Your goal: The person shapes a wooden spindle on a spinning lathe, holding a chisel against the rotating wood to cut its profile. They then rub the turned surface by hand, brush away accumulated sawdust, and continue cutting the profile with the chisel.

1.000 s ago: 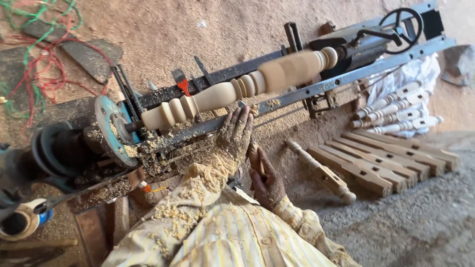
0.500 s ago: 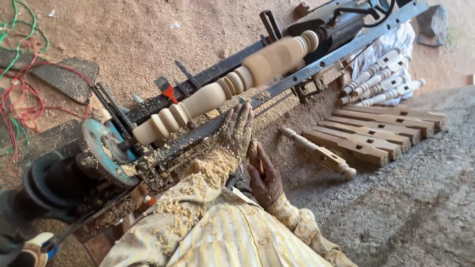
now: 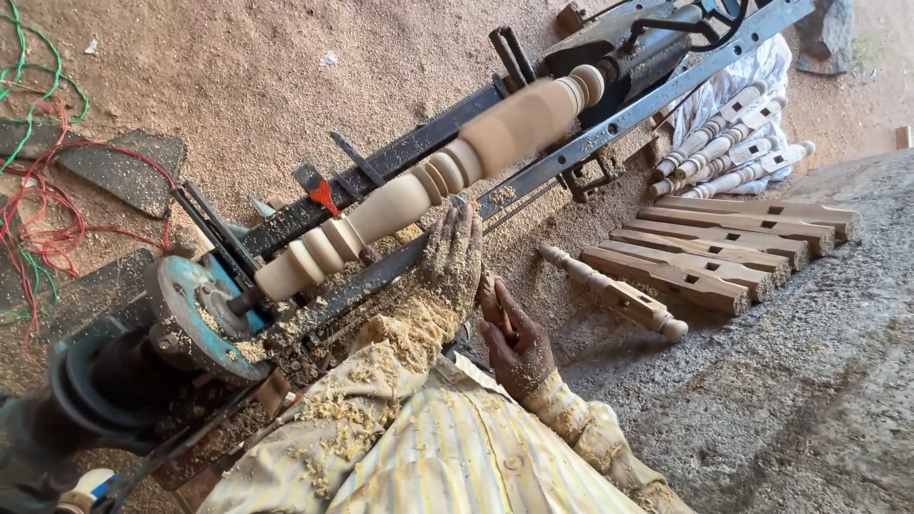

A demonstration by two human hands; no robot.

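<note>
At the far left, red and green wires (image 3: 43, 224) are seen lying loose on the sandy ground, well apart from the work. Next to them, the blue faceplate (image 3: 190, 309) of a wood lathe is seen; the motor below it is blurred and cut off by the frame edge. A pale turned spindle (image 3: 428, 181) is held lengthwise between that faceplate and the dark tailstock (image 3: 638, 43), so that it can be spun and shaped; its thicker right part is smeared, apparently by spinning. The left hand (image 3: 455, 262), caked with shavings, is laid flat over the steel tool rest (image 3: 533, 176) just beside the spindle, seemingly to steady a cutting tool whose tip is hidden beneath the fingers. The right hand (image 3: 519, 347) is closed around a wooden tool handle (image 3: 492, 300), held lower and nearer the body, probably for leverage. The left hand's grip cannot be told, as the fingers lie extended and whatever is under them is covered. Further right, a finished turned leg (image 3: 614, 290) lies on the sawdust, then squared mortised wooden blanks (image 3: 724, 247) are laid side by side, and more turned pieces (image 3: 733, 152) rest on a white cloth (image 3: 752, 76), partly cut off.
</note>
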